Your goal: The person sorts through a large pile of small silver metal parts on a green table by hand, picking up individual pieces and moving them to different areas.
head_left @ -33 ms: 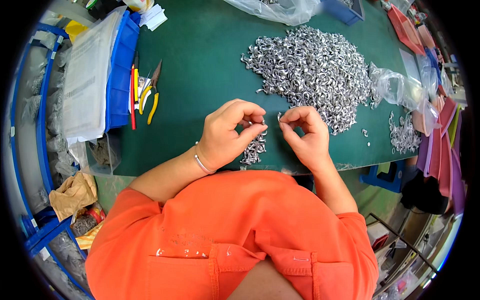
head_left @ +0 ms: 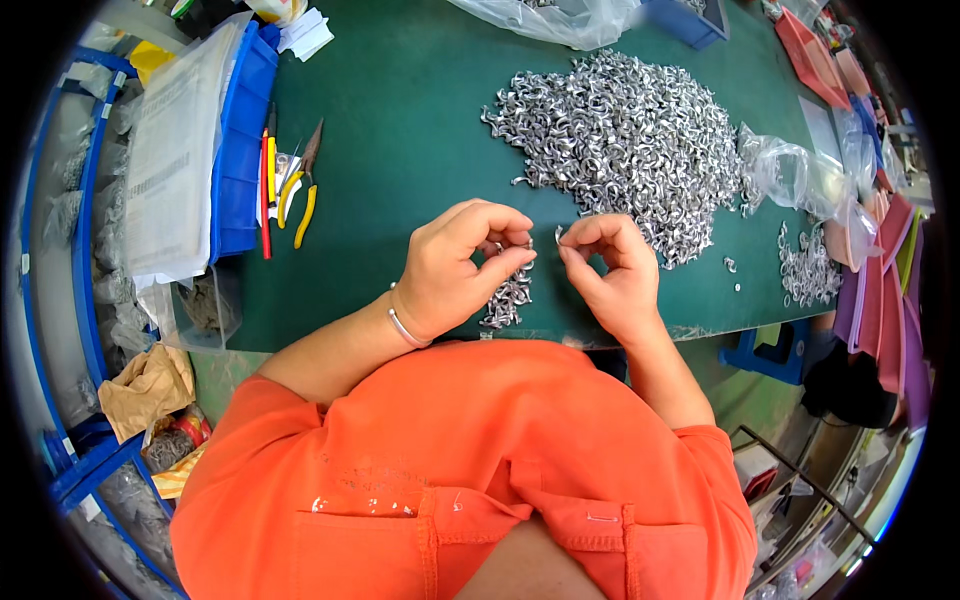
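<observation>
My left hand (head_left: pixel 450 265), a bracelet on its wrist, is closed in a pinch on a small silvery metal piece that shows only as a sliver at the fingertips. Facing it across a narrow gap, my right hand (head_left: pixel 620 275) pinches a small curved metal piece (head_left: pixel 558 235) between thumb and forefinger. Below the left fingertips lies a small pile of curved metal pieces (head_left: pixel 510 300), partly hidden by that hand. A large heap of similar shiny curved pieces (head_left: pixel 630 140) spreads beyond my right hand.
Yellow-handled pliers (head_left: pixel 306 215) and a red pen (head_left: pixel 266 195) lie beside a blue bin (head_left: pixel 238 170) at the left. To the right are a small pile of metal rings (head_left: pixel 808 272) and clear plastic bags (head_left: pixel 790 170). A blue stool (head_left: pixel 775 352) stands below the green table's (head_left: pixel 390 110) right edge.
</observation>
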Tool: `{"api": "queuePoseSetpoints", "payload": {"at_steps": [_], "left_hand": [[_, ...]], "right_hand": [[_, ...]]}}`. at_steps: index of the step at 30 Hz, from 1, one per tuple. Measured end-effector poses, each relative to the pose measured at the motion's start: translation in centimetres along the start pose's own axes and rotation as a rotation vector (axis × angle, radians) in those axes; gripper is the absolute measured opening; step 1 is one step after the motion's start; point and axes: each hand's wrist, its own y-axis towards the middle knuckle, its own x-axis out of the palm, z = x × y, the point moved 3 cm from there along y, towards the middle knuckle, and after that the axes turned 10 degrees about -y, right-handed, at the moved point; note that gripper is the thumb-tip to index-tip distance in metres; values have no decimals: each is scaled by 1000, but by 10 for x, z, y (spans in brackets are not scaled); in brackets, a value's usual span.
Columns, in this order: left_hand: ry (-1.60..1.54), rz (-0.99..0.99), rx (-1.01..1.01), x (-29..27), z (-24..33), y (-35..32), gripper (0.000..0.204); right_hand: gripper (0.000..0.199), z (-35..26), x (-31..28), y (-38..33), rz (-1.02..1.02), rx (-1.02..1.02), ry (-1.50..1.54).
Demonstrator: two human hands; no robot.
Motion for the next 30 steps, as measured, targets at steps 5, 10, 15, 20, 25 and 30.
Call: {"api": "queuePoseSetpoints", "payload": {"at_steps": [5,10,15,20,25,30], "left_hand": [[36,-60,-32,1,2,0,28],[5,-59,-78,2,3,1,29],[-12,-67,-114,4,4,1,30],[81,-228,-85,8,11,7,20],[91,-264,-134,8,9,8,9],[-301,-213,-477,10,-7,0,8]], "right_hand": [[26,1,1,-6,-22,-19,79],[27,-2,3,-7,-37,43,183],[29,-7,4,-7,-14,84,396],[36,-8,6,-9,-115,157,582],[36,-12,6,-7,-85,196,684],[34,-14,6,-7,-58,161,650]]}}
